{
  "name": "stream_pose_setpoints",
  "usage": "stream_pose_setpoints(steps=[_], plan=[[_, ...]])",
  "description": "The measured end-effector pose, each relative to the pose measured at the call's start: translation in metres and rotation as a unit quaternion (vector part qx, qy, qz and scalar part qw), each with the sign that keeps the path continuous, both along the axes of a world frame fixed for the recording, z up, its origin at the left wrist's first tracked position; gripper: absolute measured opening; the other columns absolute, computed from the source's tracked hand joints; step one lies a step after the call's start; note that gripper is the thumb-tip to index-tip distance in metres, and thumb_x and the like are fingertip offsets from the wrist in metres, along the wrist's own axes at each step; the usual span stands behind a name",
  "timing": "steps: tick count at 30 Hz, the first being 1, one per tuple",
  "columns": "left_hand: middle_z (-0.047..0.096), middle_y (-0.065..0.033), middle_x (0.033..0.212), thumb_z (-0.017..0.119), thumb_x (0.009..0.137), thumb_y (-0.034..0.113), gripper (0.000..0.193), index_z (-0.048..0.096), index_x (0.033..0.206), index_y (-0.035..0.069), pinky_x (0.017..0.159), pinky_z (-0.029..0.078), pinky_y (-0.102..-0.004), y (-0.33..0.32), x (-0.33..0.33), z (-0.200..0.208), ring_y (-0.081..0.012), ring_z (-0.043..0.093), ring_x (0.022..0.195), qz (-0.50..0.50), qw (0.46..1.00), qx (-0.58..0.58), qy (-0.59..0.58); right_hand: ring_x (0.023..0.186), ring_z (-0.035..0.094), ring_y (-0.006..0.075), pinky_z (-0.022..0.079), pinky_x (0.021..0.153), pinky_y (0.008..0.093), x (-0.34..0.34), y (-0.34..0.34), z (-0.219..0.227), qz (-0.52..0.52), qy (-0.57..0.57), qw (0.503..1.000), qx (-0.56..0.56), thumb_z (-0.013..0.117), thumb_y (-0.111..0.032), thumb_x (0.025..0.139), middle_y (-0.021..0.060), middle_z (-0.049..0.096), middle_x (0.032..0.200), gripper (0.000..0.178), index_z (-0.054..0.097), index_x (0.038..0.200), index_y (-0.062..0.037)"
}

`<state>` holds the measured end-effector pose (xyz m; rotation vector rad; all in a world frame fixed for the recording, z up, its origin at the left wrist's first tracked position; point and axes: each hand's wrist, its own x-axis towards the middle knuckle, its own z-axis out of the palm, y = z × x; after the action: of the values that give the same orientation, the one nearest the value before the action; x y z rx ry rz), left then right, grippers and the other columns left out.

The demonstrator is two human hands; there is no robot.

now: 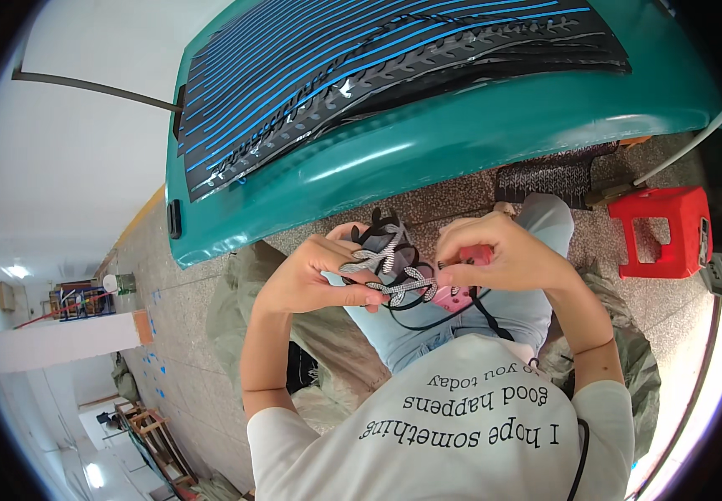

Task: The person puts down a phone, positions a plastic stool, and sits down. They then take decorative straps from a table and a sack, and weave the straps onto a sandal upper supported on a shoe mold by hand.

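Note:
Over my lap, my left hand [319, 274] is closed round a bunch of black leaf-shaped strips, thumb pressed along the lower edge. One leaf-shaped strip [411, 285], covered in silver sparkling stones, stretches from this thumb across to my right hand [494, 255]. My right fingers pinch its far end, and their tips are partly hidden. More black leaves loop up between the two hands. Behind and below the strip shows a pink patterned item [451, 296], partly covered; a pink patch also shows at my right fingers. A black cord [436, 321] curves beneath.
Ahead stands a table with a glossy green cover [353, 171]. On it lies a dark sheet with blue stripes [294, 50], alongside rows of black leaf strips [361, 79]. A red plastic stool [666, 230] is at right. Greenish-grey cloth [244, 288] lies round my legs.

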<state>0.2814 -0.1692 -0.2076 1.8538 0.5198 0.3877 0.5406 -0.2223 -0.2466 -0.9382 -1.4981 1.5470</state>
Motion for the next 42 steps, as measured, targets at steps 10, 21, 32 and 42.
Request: stream_pose_setpoints(steps=[10,21,32,42], plan=[[0.063,-0.0005,0.059,0.074,0.07,0.009,0.006,0.07,0.074,0.006,0.093,0.032,-0.0401,-0.011,0.002,0.01,-0.0112,0.051,0.056,0.039,0.998,0.045,-0.026,0.059,0.055,0.0115,0.04,0.052,0.0242,0.007,-0.009,0.041,-0.072,-0.098,0.982,0.146,0.076,-0.002,0.063,0.0042,0.06,0.065,0.014,0.065,0.071,-0.0012],[0.062,-0.0002,0.057,0.073,0.071,0.008,0.012,0.066,0.063,0.006,0.092,0.031,-0.0408,-0.017,0.006,0.016,-0.0119,0.049,0.054,0.038,0.996,0.026,-0.075,0.058,0.053,0.0093,0.038,0.051,0.0222,0.002,0.01,0.028,-0.043,-0.044,0.99,0.128,0.076,-0.003,0.064,0.0029,0.06,0.065,0.012,0.066,0.07,-0.0017],[0.062,-0.0031,0.056,0.073,0.069,0.012,0.019,0.062,0.056,0.005,0.095,0.027,-0.049,-0.016,0.006,0.01,-0.0176,0.056,0.057,0.022,0.988,-0.015,-0.149,0.06,0.05,0.0044,0.036,0.052,0.0188,-0.013,0.018,0.017,0.039,0.044,0.998,-0.008,0.076,-0.005,0.067,-0.0002,0.06,0.069,0.026,0.065,0.09,-0.0024],[0.066,-0.003,0.07,0.075,0.069,0.014,0.012,0.07,0.074,0.004,0.099,0.028,-0.0478,-0.012,-0.007,-0.011,-0.02,0.051,0.079,0.054,0.989,0.065,-0.119,0.065,0.054,0.0048,0.039,0.055,0.0173,-0.015,0.021,-0.009,0.064,0.146,0.979,-0.131,0.073,-0.005,0.072,0.0013,0.06,0.074,0.029,0.063,0.098,-0.0002]])
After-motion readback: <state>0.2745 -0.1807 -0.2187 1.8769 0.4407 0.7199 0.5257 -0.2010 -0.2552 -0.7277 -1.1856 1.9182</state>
